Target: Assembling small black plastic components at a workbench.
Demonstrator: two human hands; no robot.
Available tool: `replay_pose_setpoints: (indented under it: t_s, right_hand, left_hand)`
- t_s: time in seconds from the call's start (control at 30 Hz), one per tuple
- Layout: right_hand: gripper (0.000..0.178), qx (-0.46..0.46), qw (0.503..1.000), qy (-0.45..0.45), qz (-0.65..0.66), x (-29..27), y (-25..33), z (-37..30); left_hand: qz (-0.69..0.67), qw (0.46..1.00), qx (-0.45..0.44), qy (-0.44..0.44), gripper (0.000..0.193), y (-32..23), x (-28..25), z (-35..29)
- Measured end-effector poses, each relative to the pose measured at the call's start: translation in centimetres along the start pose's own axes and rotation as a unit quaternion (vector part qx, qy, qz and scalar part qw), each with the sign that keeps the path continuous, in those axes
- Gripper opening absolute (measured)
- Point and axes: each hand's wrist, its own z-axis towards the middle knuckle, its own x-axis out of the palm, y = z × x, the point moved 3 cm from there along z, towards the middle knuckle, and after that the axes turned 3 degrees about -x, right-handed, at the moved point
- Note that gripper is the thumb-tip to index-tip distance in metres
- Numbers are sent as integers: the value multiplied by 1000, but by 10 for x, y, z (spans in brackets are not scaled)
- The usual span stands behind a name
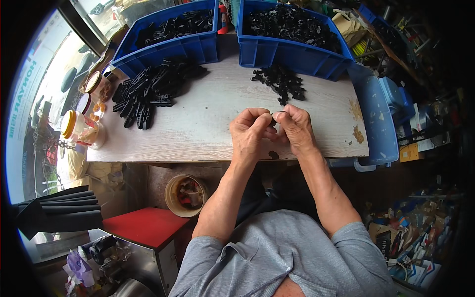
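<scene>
My left hand [249, 129] and my right hand [297, 128] meet above the front part of the table, fingertips pinched together. Between them is a small black part [273, 120], mostly covered by the fingers, so its exact shape is hidden. Just beyond my right hand lies a loose pile of small black clip-like plastic pieces [282, 83]. A larger heap of long black plastic pieces [153, 89] spreads over the left side of the table.
Two blue bins, a left bin [170, 51] and a right bin [292, 49], hold black parts at the table's [208, 128] far edge. Lidded jars [81, 127] line the left end. A light-blue tub [381, 128] stands at right, a bucket [170, 195] below, beside a red-topped cabinet [143, 226].
</scene>
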Motion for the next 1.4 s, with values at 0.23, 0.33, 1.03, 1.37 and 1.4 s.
replay_pose_setpoints:
  t_s: [0.23,0.33,1.03,1.37,1.4]
  right_hand:
    - [27,-48,998,-37,8,-17,-5,-5]
    - [23,29,991,-83,97,-34,-1,-9]
    - [22,112,974,-195,-13,-110,13,0]
    - [18,136,942,-116,-283,-45,24,35]
    - [15,137,927,-117,-328,-42,26,35]
  left_hand:
    - [48,998,7,50,16,5,1,3]
    - [183,977,104,30,16,12,-7,13]
    - [619,696,361,52,13,3,4,53]
    - [602,725,333,42,12,-1,1,33]
    - [605,720,337,41,12,-1,1,33]
